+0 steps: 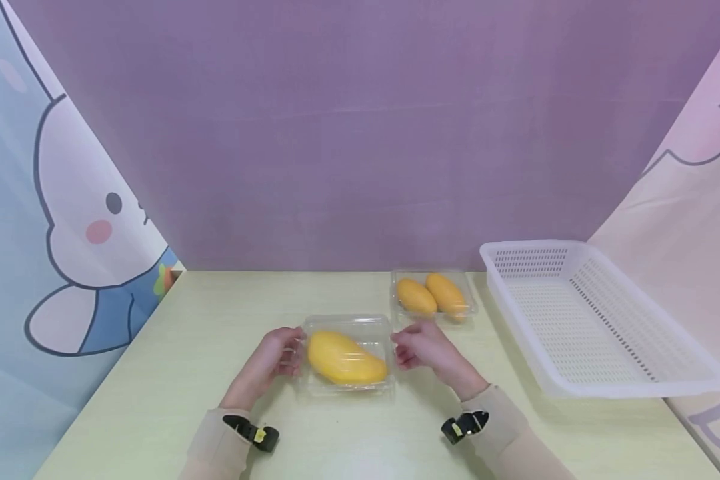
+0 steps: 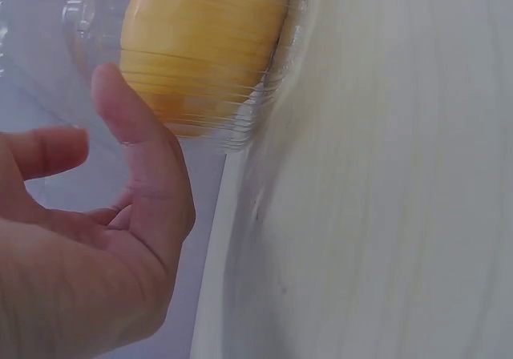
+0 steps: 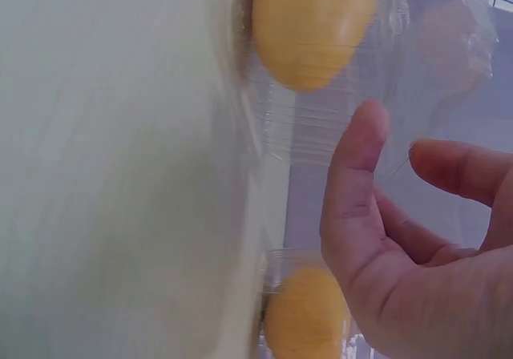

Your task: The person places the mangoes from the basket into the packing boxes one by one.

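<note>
A clear plastic clamshell box [image 1: 375, 330] sits on the table, with one large yellow mango [image 1: 341, 359] inside. At the box's left side my left hand [image 1: 276, 357] has its fingers bent. In the left wrist view one fingertip [image 2: 108, 86] reaches the clear wall, while thumb and finger stay apart. My right hand [image 1: 429, 353] is at the opposite side of the box. Its fingertips [image 3: 370, 123] are by the thin clear edge, a gap between them; whether they touch it is hard to tell.
Behind my right hand stands another clear box [image 1: 465, 288] holding two smaller mangoes [image 1: 417, 298]. A white perforated plastic basket [image 1: 630, 389] occupies the table's right side. A purple backdrop [image 1: 348, 167] rises along the far edge of the table [image 1: 138, 400].
</note>
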`<move>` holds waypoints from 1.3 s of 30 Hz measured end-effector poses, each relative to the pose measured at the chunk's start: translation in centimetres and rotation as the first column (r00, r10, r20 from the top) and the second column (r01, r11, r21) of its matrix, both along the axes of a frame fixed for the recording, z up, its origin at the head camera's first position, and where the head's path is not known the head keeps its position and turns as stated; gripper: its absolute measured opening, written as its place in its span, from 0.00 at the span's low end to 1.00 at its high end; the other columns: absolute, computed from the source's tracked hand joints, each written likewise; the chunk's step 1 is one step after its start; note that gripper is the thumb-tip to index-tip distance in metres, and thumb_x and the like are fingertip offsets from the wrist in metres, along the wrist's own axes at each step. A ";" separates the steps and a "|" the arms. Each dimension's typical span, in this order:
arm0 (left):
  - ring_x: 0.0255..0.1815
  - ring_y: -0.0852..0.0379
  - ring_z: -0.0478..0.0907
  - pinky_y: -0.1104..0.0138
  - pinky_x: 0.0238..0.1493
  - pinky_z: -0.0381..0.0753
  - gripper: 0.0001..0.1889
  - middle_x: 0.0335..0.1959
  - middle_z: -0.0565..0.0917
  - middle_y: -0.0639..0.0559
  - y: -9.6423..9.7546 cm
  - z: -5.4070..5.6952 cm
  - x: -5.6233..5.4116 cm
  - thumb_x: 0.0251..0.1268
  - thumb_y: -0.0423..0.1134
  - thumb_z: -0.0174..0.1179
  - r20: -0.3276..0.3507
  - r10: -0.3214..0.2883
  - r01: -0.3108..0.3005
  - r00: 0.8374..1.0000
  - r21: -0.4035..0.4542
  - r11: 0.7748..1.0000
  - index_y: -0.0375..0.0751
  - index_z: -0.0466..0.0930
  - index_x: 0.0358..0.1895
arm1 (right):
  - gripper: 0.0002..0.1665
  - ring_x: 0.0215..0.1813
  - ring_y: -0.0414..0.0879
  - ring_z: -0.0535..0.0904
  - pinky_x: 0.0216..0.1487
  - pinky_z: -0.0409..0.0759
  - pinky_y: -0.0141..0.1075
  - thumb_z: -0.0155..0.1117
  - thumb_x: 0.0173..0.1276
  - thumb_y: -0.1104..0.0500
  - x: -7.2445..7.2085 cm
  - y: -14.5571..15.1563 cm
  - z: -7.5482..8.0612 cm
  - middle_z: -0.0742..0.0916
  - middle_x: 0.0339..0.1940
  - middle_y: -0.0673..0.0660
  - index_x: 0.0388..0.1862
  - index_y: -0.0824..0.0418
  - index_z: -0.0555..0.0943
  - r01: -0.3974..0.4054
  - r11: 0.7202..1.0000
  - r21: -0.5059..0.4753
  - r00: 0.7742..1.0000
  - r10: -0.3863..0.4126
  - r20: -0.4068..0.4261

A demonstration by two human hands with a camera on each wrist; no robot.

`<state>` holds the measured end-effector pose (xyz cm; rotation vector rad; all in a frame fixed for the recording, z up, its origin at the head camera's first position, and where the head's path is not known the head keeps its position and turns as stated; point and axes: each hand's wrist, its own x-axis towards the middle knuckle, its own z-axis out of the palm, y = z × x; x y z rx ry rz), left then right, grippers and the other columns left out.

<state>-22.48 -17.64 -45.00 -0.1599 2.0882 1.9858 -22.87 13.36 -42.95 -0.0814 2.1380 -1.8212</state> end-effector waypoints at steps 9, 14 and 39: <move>0.23 0.56 0.72 0.67 0.24 0.75 0.13 0.30 0.77 0.46 0.2 -0.3 0.0 0.76 0.38 0.51 -0.013 0.025 -0.026 1.000 -0.065 0.998 0.29 0.73 0.51 | 0.15 0.25 0.42 0.80 0.30 0.84 0.34 0.59 0.73 0.64 0.1 0.1 -1.0 0.83 0.24 0.56 0.44 0.80 0.79 -0.026 0.999 -0.032 0.999 0.028 0.045; 0.25 0.57 0.72 0.68 0.24 0.75 0.14 0.32 0.76 0.46 0.4 -0.5 -0.2 0.77 0.38 0.51 -0.012 0.036 -0.037 0.999 -0.079 0.996 0.28 0.72 0.52 | 0.15 0.24 0.42 0.80 0.30 0.84 0.34 0.59 0.74 0.63 0.2 0.2 -1.1 0.83 0.24 0.56 0.44 0.79 0.79 -0.028 0.999 -0.026 0.999 0.029 0.030; 0.25 0.57 0.70 0.68 0.23 0.72 0.12 0.30 0.74 0.48 0.8 -0.1 -1.0 0.79 0.36 0.47 -0.019 0.052 -0.054 0.998 -0.149 0.987 0.28 0.71 0.52 | 0.13 0.23 0.43 0.79 0.26 0.81 0.33 0.65 0.65 0.61 1.9 1.4 -0.8 0.83 0.22 0.56 0.35 0.74 0.80 -0.250 0.968 -0.019 0.965 0.251 0.074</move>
